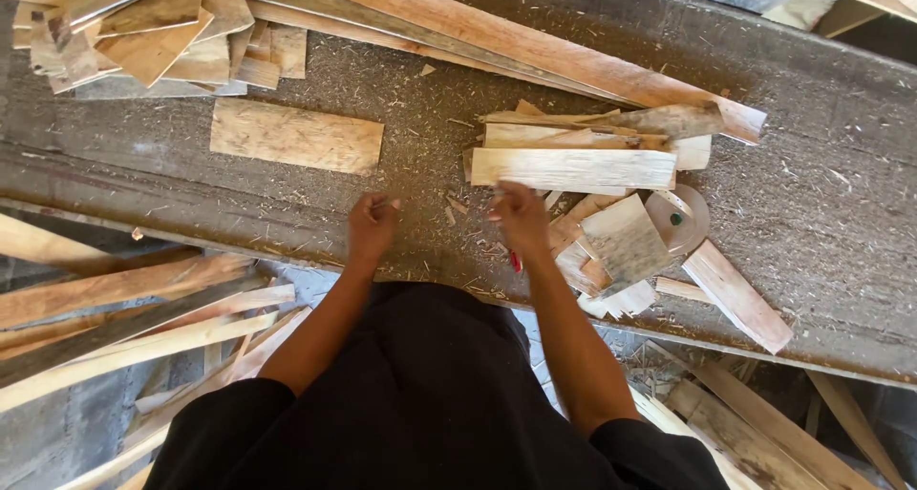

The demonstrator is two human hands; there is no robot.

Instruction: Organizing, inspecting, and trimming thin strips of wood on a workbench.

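Observation:
My left hand (pixel 371 224) hovers over the dusty grey workbench (pixel 821 213), fingers curled, with a small pale sliver at its fingertips. My right hand (pixel 521 218) is just to its right, fingers bent, at the near edge of a heap of short wood offcuts (pixel 621 246). A light flat board (pixel 573 168) lies across the top of that heap, just beyond my right fingers. Something small and red (pixel 516 260) shows under my right wrist. Whether either hand grips anything firmly is unclear.
A flat rectangular wood piece (pixel 296 137) lies left of centre. A stack of thin boards (pixel 143 31) sits at the back left. Long planks (pixel 535 46) run diagonally across the back. A roll of tape (pixel 680 218) lies among the offcuts. More long strips (pixel 124 328) lean below the bench.

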